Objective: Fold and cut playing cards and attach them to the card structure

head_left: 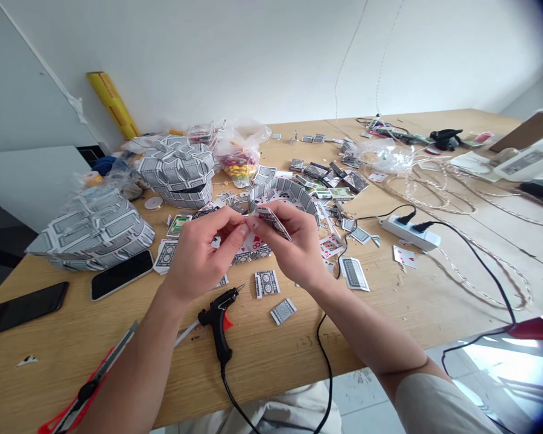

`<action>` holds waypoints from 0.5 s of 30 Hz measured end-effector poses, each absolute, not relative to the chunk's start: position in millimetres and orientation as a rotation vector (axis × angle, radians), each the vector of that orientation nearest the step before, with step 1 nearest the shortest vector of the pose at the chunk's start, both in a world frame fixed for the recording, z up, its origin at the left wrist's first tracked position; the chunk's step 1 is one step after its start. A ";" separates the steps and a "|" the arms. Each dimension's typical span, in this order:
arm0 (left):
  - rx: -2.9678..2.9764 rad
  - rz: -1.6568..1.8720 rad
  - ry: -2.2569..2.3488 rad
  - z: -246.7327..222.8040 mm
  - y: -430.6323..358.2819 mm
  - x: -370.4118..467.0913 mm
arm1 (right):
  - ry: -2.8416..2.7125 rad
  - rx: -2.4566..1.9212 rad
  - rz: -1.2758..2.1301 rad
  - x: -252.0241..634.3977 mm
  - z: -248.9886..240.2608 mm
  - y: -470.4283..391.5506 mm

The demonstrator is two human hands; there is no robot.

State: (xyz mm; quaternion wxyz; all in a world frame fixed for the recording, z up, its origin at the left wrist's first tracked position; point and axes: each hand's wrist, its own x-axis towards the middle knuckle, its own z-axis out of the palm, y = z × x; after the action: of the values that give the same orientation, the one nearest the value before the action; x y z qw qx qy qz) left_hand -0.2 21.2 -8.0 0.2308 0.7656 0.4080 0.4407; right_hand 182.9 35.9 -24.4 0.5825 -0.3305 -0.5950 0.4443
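Observation:
My right hand [294, 241] is closed around a folded playing card [275, 223], held up above the table. The thumb and fingertips of my left hand [208, 250] are pinched together and meet my right thumb beside the card; what they grip, if anything, is hidden. Behind my hands stands a round, open wall of folded cards [298, 196], partly covered by them. A black hot glue gun [218, 319] with an orange trigger lies below my left hand. Two patterned card pieces, a larger one [266, 283] and a smaller one [283, 311], rest to its right.
Two card-covered boxes, one heart-like [95, 232] and one round [177, 172], stand at left. Nearby lie a phone [122, 275], another phone [25, 308] and a red utility knife [93, 383]. A white power strip [409, 233], looped cord [475, 208] and black cables cross the right side.

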 end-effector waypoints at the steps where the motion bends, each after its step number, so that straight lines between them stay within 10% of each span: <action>1: 2.103 1.215 1.120 -8.4 21.6 -0.6 | -1.379 -0.764 1.040 181.7 -25.3 35.7; 15: 2.182 1.208 1.071 -5.6 19.9 1.5 | -1.308 -0.726 1.031 177.5 -33.7 33.2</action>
State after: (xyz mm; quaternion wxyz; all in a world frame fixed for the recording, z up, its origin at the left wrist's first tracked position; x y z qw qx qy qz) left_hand 1.5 19.9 -5.6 0.2121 0.7856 0.3855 0.4351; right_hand 177.5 33.2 -33.7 0.6150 -0.3149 -0.5677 0.4477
